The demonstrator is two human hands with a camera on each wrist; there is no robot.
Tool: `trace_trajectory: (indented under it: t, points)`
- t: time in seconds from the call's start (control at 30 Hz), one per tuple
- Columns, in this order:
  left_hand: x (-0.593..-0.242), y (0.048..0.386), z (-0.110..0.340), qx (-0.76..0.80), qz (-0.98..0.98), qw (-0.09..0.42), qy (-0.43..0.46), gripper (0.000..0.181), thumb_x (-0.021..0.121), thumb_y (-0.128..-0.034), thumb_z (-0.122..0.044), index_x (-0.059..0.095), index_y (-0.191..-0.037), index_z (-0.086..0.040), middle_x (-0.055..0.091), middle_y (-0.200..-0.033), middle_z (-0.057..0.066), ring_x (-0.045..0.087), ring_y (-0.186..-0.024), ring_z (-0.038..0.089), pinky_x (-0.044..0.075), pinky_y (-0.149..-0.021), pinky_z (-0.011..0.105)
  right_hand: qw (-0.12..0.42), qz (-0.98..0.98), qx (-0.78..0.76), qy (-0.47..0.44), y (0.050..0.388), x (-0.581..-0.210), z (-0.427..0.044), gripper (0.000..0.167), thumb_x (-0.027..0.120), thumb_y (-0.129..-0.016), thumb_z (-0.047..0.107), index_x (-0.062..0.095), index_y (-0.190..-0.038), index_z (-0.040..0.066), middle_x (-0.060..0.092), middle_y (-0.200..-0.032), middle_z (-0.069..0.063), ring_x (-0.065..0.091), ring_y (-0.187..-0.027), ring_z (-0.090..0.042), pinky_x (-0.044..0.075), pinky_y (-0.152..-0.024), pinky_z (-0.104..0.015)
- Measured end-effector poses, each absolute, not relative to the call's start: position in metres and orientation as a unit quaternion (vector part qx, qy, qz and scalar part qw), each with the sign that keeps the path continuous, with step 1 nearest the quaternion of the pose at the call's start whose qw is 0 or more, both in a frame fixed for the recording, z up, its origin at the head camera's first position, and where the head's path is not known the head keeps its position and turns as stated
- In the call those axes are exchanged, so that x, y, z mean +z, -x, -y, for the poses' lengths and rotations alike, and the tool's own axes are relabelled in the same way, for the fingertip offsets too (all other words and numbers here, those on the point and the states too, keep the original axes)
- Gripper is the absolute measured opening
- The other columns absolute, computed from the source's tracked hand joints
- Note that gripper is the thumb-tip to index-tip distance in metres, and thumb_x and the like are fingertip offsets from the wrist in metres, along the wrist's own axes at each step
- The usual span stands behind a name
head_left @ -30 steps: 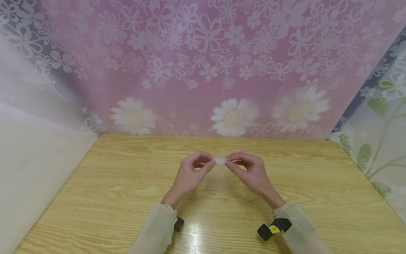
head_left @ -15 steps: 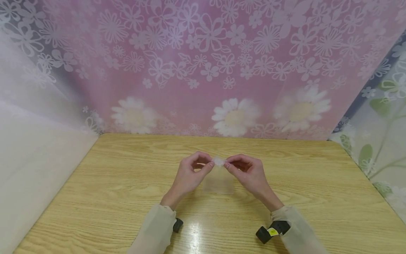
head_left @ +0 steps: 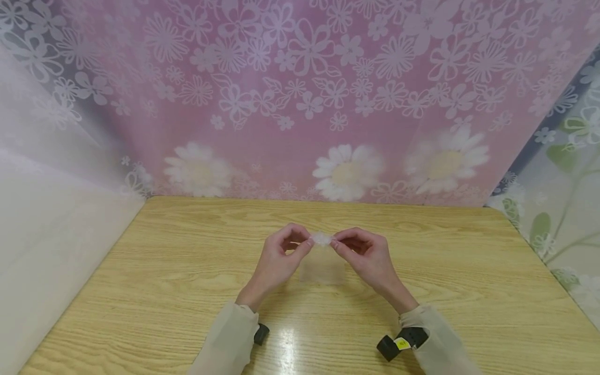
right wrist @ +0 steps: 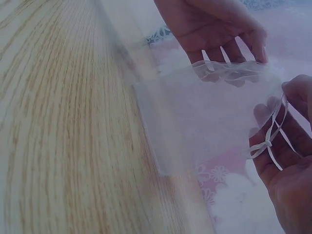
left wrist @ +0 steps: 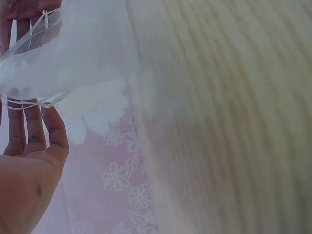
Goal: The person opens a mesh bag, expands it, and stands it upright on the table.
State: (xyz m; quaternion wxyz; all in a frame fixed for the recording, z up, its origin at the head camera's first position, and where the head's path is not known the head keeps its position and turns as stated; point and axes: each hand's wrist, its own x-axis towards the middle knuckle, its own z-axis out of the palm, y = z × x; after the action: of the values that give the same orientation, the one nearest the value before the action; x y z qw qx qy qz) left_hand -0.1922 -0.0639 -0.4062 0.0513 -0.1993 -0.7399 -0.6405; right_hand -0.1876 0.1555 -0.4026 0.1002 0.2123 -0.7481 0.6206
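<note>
Your left hand (head_left: 277, 255) and right hand (head_left: 375, 258) each pinch one side of the sheer bag (right wrist: 180, 122) near its drawstring (right wrist: 268, 144); that two-sided grip probably keeps its top spread while it hangs between them over the counter (head_left: 178, 291).

Sheer whitish drawstring pouch (right wrist: 195, 119) — hanging, mouth up.

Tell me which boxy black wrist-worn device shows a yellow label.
The right-wrist black device, with a yellow label on it; the left-wrist black device shows none in the head view.
</note>
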Motion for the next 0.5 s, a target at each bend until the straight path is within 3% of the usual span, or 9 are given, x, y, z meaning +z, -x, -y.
trace_trajectory:
  t: [0.5]
  points:
    - [-0.4030, 0.1892, 0.0662, -0.640, 0.740, 0.049, 0.202, 0.004, 0.067, -0.1001, -0.015, 0.068, -0.102, -0.012, 0.069, -0.102, 0.005, 0.067, -0.093, 0.013, 0.057, -0.088, 0.036, 0.111, 0.743, 0.622, -0.221, 0.1867, -0.4040, -0.1571, 0.010, 0.070, -0.093, -0.003, 0.073, -0.103, -0.002, 0.073, -0.098, 0.009, 0.073, -0.087, -0.009, 0.061, -0.077, -0.022]
